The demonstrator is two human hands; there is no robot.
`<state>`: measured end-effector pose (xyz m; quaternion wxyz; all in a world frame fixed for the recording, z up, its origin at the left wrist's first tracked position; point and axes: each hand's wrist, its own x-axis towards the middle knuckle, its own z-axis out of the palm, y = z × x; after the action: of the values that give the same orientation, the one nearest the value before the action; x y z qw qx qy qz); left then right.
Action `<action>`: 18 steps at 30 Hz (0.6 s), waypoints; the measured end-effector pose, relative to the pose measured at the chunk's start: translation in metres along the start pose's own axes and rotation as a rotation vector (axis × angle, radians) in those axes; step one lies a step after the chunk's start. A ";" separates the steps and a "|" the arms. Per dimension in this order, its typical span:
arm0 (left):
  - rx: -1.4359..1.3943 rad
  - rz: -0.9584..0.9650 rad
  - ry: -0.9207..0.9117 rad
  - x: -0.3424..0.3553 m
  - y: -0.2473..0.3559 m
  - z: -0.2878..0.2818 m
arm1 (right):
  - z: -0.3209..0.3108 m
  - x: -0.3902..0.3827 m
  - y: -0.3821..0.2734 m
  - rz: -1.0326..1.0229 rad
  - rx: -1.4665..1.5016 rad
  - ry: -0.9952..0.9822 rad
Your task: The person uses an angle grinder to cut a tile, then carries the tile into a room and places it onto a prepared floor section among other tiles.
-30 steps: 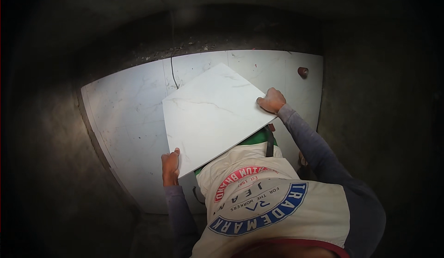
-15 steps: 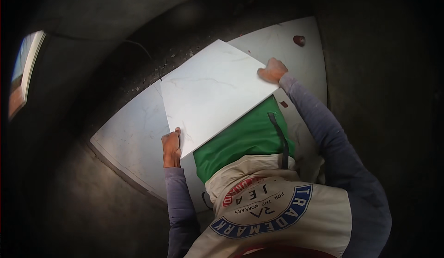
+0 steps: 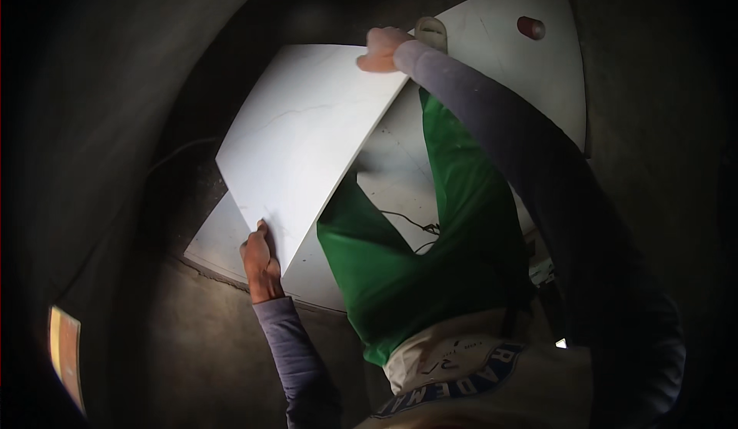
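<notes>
A large white tile (image 3: 300,129) with faint grey veins is held up in front of me by two edges. My left hand (image 3: 261,261) is closed on its near left edge, thumb on the upper face and fingers hidden beneath. My right hand (image 3: 383,50) grips the far right corner, its fingers folded over the edge. Under the held tile lie pale laid floor tiles (image 3: 511,56), on which my feet stand; a light-coloured shoe (image 3: 431,34) shows beside my right hand.
A small red cylindrical object (image 3: 530,28) rests on the laid tiles at the far right. A thin dark cord (image 3: 415,221) lies between my legs. Rough dark ground (image 3: 184,175) borders the tiles on the left. A lit opening (image 3: 65,352) shows at lower left.
The held tile has swung to the left and turned, its right corner moving away from me. Both hands keep their grip. My view has turned, and my legs now show apart.
</notes>
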<state>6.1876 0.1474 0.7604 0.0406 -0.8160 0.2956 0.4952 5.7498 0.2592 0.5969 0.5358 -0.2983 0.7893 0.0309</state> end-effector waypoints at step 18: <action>0.483 0.003 0.255 -0.014 0.006 0.133 | 0.034 0.227 0.237 -0.055 0.005 0.203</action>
<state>6.0759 0.1963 0.7062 0.1957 -0.8380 0.4091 0.3036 5.6023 0.3671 0.3222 0.4544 -0.3201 0.8311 -0.0162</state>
